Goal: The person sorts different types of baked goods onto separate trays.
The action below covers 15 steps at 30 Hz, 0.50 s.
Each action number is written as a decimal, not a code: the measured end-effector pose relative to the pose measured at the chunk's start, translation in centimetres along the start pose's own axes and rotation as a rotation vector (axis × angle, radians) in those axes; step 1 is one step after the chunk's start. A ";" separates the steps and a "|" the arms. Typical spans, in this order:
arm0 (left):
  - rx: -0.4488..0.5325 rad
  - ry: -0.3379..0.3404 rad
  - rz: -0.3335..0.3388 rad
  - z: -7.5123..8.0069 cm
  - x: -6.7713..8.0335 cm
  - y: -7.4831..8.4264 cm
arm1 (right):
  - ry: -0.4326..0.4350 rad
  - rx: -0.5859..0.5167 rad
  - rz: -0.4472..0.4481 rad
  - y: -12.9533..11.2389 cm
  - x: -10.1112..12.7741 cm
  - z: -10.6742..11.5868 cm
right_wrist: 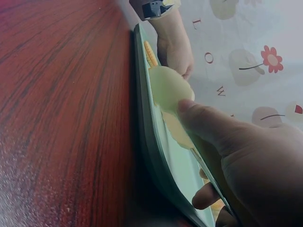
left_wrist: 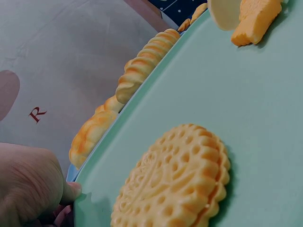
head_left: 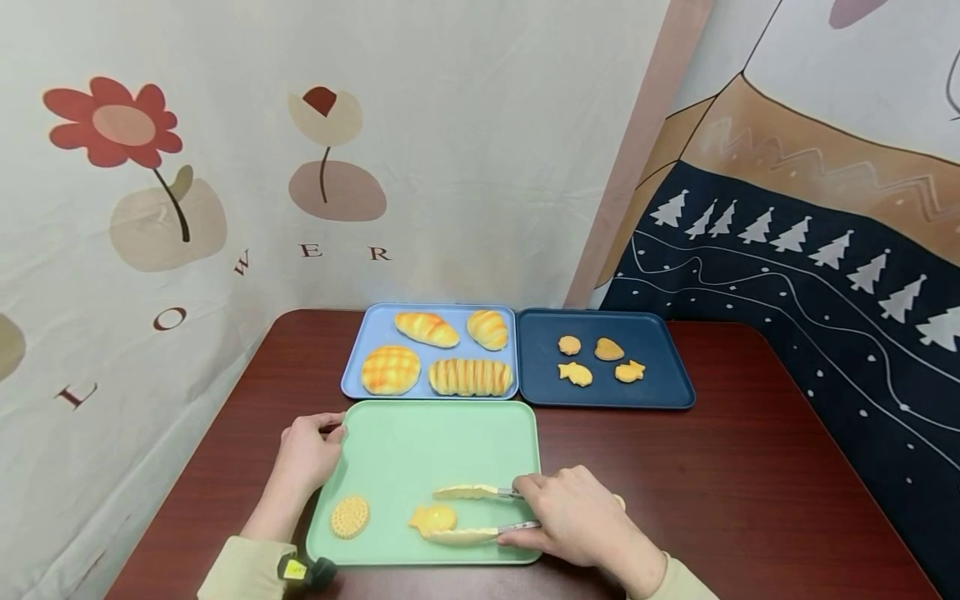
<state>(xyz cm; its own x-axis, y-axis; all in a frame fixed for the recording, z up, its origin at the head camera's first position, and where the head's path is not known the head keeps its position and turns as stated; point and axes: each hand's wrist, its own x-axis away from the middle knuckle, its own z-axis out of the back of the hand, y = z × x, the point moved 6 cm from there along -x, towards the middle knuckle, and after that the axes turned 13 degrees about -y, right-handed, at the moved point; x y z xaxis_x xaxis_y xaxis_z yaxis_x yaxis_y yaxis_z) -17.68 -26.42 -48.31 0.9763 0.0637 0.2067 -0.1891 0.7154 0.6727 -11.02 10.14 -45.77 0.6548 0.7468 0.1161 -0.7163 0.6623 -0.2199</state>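
My left hand point(head_left: 309, 450) pinches the left rim of the light green tray point(head_left: 442, 442) near its far corner. A round, embossed biscuit point(head_left: 350, 517) lies at the tray's near left, large in the left wrist view. With my right hand point(head_left: 573, 512) I hold a pair of tongs point(head_left: 468, 492), cream-tipped with metal arms, over the tray's near right. The tongs stand spread. Between their tips is a fish-shaped biscuit point(head_left: 435, 520), close to the nearer tip; whether they touch is unclear. In the right wrist view, my thumb point(right_wrist: 208, 120) lies along one tong arm.
Behind the green tray, a light blue tray point(head_left: 352, 367) carries several breads, among them a ridged loaf point(head_left: 471, 377). Beside it a dark blue tray point(head_left: 652, 350) carries several small biscuits, including a heart-shaped biscuit point(head_left: 609, 349). All stand on a reddish-brown table point(head_left: 712, 483) against printed curtains.
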 end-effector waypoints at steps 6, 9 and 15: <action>0.005 0.003 -0.003 0.0 0.0 0.0 | 0.026 0.006 0.008 -0.1 0.0 0.1; 0.007 0.004 -0.003 0.0 0.0 -0.1 | 0.034 0.013 0.008 -0.2 0.0 0.2; 0.001 0.010 0.001 -0.1 0.0 -0.1 | 0.036 0.020 0.009 -0.1 0.0 0.2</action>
<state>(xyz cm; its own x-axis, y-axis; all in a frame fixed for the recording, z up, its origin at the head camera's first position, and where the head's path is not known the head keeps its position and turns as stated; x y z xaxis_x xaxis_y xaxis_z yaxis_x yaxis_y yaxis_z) -17.63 -26.49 -48.44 0.9771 0.0716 0.2006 -0.1906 0.7144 0.6733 -10.95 10.06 -45.57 0.6563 0.7504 0.0788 -0.7267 0.6567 -0.2016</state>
